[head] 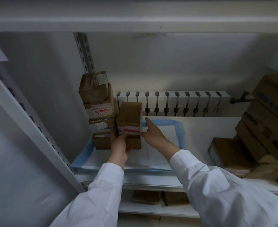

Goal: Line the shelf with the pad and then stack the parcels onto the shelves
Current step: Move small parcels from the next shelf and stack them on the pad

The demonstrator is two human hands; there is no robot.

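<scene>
A white pad with a blue border [166,133] lies on the left part of the shelf [151,181]. At its back left corner stands a tall stack of several brown parcels [97,102]. Beside that stack, a brown parcel with a red and white label [130,118] rests on a lower brown parcel [135,143]. My left hand [120,145] grips the front of this short stack from below and the left. My right hand [153,135] touches the labelled parcel's right side with fingers stretched out.
More brown cartons [266,122] are piled at the shelf's right end, one leaning. A white radiator [172,104] runs along the back wall. A perforated upright post [30,122] stands at the left. Flat brown parcels [146,196] lie on the shelf below.
</scene>
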